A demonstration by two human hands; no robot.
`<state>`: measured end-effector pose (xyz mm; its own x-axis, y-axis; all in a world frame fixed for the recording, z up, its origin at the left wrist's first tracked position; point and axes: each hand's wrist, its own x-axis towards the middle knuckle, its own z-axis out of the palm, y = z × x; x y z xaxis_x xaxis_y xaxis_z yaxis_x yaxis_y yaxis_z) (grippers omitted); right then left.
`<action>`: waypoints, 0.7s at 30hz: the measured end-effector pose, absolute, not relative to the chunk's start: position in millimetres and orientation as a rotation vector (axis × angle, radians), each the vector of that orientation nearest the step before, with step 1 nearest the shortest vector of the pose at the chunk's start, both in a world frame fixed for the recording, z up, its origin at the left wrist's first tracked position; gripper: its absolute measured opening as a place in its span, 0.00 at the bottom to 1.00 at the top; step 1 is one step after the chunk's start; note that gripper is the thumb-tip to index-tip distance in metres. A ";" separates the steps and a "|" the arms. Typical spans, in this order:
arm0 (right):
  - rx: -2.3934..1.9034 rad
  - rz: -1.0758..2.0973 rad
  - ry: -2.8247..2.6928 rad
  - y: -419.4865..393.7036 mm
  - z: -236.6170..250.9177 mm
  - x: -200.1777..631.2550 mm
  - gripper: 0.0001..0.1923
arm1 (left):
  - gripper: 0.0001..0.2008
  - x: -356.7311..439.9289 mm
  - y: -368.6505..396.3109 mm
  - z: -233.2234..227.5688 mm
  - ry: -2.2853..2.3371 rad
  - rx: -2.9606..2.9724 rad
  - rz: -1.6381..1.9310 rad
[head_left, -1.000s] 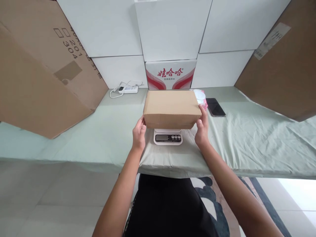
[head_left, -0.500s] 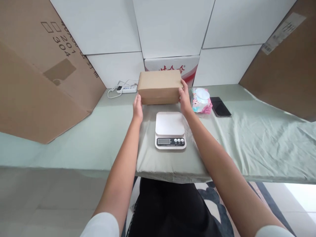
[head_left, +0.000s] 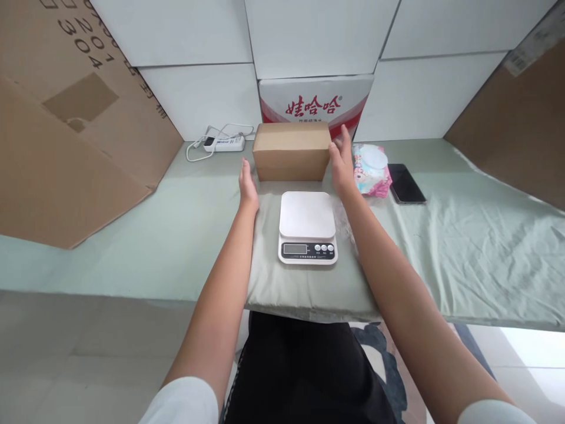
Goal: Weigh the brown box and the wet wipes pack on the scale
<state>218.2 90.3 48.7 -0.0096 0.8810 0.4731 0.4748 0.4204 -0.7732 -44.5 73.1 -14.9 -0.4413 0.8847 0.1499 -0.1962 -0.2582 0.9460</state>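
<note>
A closed brown cardboard box (head_left: 291, 151) rests on the green-covered table (head_left: 463, 235), behind a white kitchen scale (head_left: 307, 227) whose platform is bare. My left hand (head_left: 248, 185) hovers open just off the box's left end, a small gap between them. Beside the box's right end is my right hand (head_left: 341, 164), fingers spread and at or just off the cardboard, holding nothing.
A white and red printed carton (head_left: 315, 100) stands against the white wall behind the box. A wet-wipes pack (head_left: 372, 171) and a black phone (head_left: 406, 184) lie to the right, a white power strip (head_left: 223, 143) at back left. Large brown cartons (head_left: 66, 129) lean on both sides.
The box was lifted off the scale, carried back and set on the table behind it. Both hands have let go and opened.
</note>
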 end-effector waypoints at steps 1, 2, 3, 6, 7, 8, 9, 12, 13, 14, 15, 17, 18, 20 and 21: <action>-1.251 0.409 -1.642 87.3 58.7 225.9 0.35 | 0.41 -45.8 71.4 -14.6 1.234 0.904 1.827; -1.322 0.325 -1.630 84.1 69.3 234.9 0.35 | 0.42 -46.8 70.1 -14.4 1.248 0.896 1.851; -1.426 0.249 -1.615 81.2 79.7 244.6 0.36 | 0.43 -47.6 69.0 -14.4 1.250 0.902 1.868; -1.903 0.164 -1.556 77.7 102.5 271.4 0.45 | 0.44 -48.3 68.5 -15.8 1.231 0.961 1.876; -2.047 0.205 -1.540 78.7 106.0 277.5 0.48 | 0.44 -48.3 68.9 -16.6 1.226 0.982 1.874; -2.148 0.257 -1.540 80.7 107.3 281.7 0.51 | 0.44 -48.3 69.4 -17.5 1.223 1.000 1.870; -2.209 0.305 -1.555 83.2 107.0 283.8 0.51 | 0.44 -48.4 70.0 -18.2 1.221 1.011 1.865; -2.281 0.359 -1.591 90.7 101.3 281.2 0.47 | 0.46 -49.3 70.8 -18.8 1.218 1.006 1.855; -2.301 0.360 -1.580 92.5 99.7 279.2 0.47 | 0.47 -49.6 70.7 -18.6 1.218 1.001 1.851; -2.321 0.364 -1.560 93.6 98.8 277.7 0.47 | 0.48 -49.8 70.3 -18.1 1.219 0.996 1.850; -2.327 0.368 -1.544 94.0 98.8 277.3 0.47 | 0.48 -49.8 69.8 -17.5 1.222 0.992 1.852; -2.282 0.389 -1.522 92.9 101.1 281.3 0.45 | 0.47 -49.4 68.2 -16.2 1.229 0.978 1.857; -2.236 0.425 -1.507 91.0 103.0 285.9 0.43 | 0.46 -49.0 67.2 -15.6 1.233 0.969 1.860; -2.136 0.520 -1.475 84.1 107.0 299.4 0.37 | 0.43 -48.1 65.0 -14.4 1.236 0.955 1.863; -2.080 0.601 -1.446 78.8 108.5 307.3 0.33 | 0.43 -47.8 63.8 -13.8 1.233 0.957 1.861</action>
